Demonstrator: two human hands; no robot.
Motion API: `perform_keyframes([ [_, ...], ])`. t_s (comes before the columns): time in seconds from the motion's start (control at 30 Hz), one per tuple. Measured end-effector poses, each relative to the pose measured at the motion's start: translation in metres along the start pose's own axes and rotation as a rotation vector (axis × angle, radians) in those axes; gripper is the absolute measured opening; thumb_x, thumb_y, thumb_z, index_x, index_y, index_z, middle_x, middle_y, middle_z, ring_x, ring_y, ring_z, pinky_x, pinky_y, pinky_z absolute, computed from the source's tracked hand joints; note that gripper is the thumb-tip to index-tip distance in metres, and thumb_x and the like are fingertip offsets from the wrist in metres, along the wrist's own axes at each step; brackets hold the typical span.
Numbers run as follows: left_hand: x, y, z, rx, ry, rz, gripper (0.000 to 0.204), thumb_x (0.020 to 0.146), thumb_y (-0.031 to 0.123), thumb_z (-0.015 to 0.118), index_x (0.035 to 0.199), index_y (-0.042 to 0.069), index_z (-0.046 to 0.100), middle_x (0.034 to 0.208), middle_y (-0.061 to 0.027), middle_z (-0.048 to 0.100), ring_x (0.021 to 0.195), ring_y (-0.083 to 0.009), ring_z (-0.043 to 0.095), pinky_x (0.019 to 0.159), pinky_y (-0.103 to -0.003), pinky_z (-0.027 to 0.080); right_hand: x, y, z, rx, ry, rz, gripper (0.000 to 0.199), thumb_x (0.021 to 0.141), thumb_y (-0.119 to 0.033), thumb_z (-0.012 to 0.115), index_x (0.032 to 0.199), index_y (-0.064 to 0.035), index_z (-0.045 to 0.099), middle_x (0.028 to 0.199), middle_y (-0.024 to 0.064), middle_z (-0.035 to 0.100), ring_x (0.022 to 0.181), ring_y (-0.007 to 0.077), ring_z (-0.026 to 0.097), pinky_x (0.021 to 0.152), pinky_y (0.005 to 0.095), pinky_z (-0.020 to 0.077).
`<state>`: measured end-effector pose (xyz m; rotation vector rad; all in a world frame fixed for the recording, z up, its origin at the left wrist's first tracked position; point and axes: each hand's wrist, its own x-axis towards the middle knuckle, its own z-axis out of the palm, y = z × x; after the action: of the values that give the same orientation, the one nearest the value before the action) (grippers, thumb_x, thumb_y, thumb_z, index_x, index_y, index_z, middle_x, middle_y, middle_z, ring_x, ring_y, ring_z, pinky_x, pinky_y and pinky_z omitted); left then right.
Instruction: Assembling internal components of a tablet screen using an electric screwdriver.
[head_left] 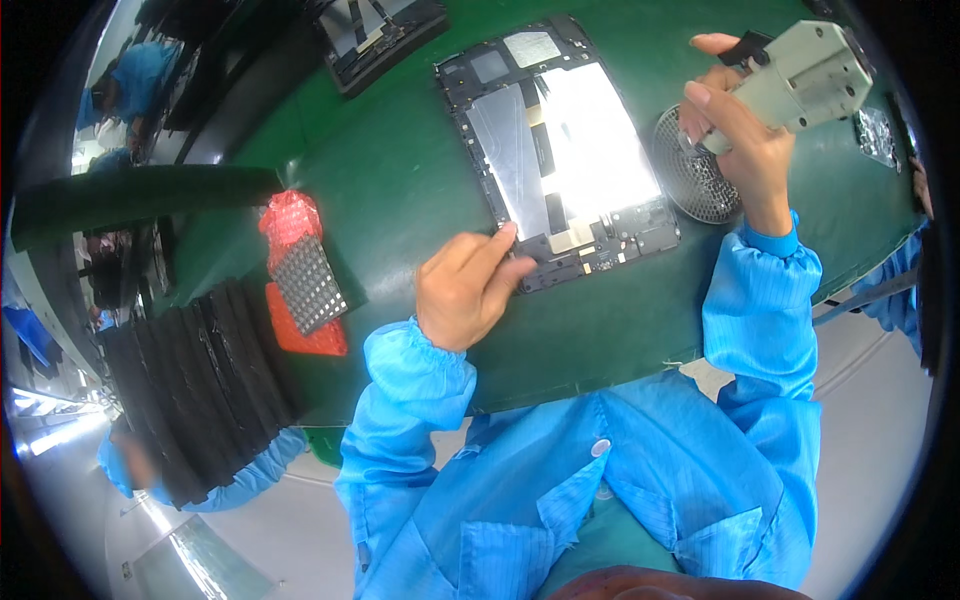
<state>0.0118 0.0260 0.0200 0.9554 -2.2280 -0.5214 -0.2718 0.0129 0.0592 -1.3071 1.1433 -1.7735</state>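
Note:
An opened tablet (594,222) lies on the green table before me, its shiny silver battery, pale panel, dark ribbon cables and circuit parts exposed. My left hand (465,285) is at its lower left edge, thumb and forefinger closed on the rim. Anything small between those fingertips is hidden. Off the tablet's right side, my right hand (748,140) is raised with its fingers wrapped round a pale grey-green handheld tool (808,75) that has a black part near the forefinger. Its working tip cannot be made out. Beneath that hand sits a round wire-mesh piece (690,180).
A second opened tablet (375,40) lies at the far edge. To the left are red bubble wrap (292,220), a grey dimpled sheet (308,285) and a stack of black padded slabs (195,385). A small clear bag (876,135) lies at the right. Other people in blue sit nearby.

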Motion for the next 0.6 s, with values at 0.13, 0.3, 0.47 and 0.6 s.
perform_keyframes([
  [0.13, -0.003, 0.001, 0.0, 0.131, -0.094, 0.106, 0.055, 0.064, 0.033, 0.078, 0.103, -0.001, 0.062, 0.06, -0.0056, 0.049, 0.052, -0.02, 0.051, 0.043, -0.032, 0.04, -0.006, -0.012, 0.013, 0.129, -0.037, -0.006, 0.029, 0.077, 0.002, 0.062, 0.104, 0.0079, 0.053, 0.059, 0.0046, 0.054, 0.05, 0.0123, 0.053, 0.047, 0.0239, 0.0417],
  [0.3, 0.006, 0.0, 0.01, 0.212, -0.081, 0.109, 0.058, 0.066, 0.042, 0.075, 0.104, 0.0, 0.061, 0.059, -0.0051, 0.051, 0.052, -0.0205, 0.054, 0.042, -0.033, 0.041, -0.006, -0.022, 0.071, 0.223, -0.234, 0.034, 0.031, 0.078, -0.001, 0.064, 0.106, 0.0072, 0.053, 0.06, 0.0019, 0.055, 0.05, 0.0092, 0.053, 0.046, 0.022, 0.0413],
  [0.47, 0.003, -0.002, 0.011, 0.117, -0.066, 0.087, 0.061, 0.067, 0.044, 0.073, 0.107, 0.0, 0.06, 0.059, -0.0067, 0.053, 0.055, -0.0223, 0.056, 0.045, -0.035, 0.043, 0.003, -0.008, 0.12, 0.258, -0.365, 0.105, 0.029, 0.074, 0.004, 0.064, 0.101, 0.0054, 0.054, 0.057, 0.0006, 0.055, 0.047, 0.0072, 0.052, 0.042, 0.0214, 0.0403],
  [0.6, 0.005, -0.002, 0.009, 0.047, -0.083, 0.067, 0.063, 0.064, 0.04, 0.077, 0.109, 0.0, 0.06, 0.058, -0.009, 0.054, 0.052, -0.025, 0.056, 0.048, -0.037, 0.045, 0.003, -0.003, 0.125, 0.09, -0.499, 0.161, 0.035, 0.077, 0.003, 0.059, 0.109, 0.0064, 0.047, 0.055, 0.0027, 0.051, 0.049, 0.0124, 0.052, 0.048, 0.0246, 0.0422],
])
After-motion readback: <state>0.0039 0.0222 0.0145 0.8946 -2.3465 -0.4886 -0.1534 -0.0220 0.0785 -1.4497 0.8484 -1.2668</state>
